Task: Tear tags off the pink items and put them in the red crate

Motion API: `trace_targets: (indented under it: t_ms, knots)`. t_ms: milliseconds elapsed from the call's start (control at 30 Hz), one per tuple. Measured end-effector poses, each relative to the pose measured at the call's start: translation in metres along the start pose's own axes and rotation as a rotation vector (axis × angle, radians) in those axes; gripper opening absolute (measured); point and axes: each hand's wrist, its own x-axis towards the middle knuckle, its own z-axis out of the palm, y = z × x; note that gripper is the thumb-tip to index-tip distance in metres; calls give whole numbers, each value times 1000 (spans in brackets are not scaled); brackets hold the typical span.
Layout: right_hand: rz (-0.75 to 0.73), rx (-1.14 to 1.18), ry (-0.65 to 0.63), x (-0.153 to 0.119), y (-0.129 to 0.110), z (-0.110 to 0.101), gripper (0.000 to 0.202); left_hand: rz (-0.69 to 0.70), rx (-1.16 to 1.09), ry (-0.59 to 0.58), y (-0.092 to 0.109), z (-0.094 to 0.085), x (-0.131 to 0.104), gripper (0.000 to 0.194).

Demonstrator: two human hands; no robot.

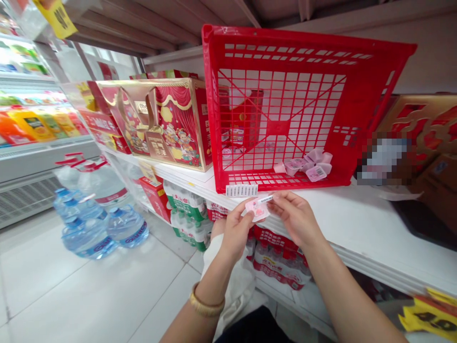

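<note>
- Shop aisle around me: a white shelf at chest height, a red basket tipped on its side on it, gift boxes to its left, water jugs on the tiled floor.
- My left hand pinches a small pink packet between thumb and fingertips, just before the shelf edge.
- My right hand closes on a white label strip touching the packet's top.
- A sheet of labels hangs at the basket's rim; several like packets lie inside, so I judge that most of the labelling remains.

blurred patch: pixelated, contents unreadable
label strip: print too small to read
cup: partly hidden by left hand fingers
yellow tag: cut off by right edge
forearms: cut off by bottom edge
</note>
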Motion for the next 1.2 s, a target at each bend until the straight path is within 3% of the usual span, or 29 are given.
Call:
trace_targets:
  t_ms: [267,567,733,933,1200]
  knots:
    - [5,34,12,-3,0,-1,25,68,9,-51,-3,11,1,35]
    - [-36,-59,74,-6,2,3,31,124,38,-5,-9,11,4,34]
    - [-72,-93,49,-4,2,3,37,163,74,18,-8,9,6,30]
    - [-123,-215,-108,-6,3,-1,30,209,165,11,-5,13,3,25]
    - [-98,-157,-60,-7,1,-2,34,140,165,-5,-4,18,4,38]
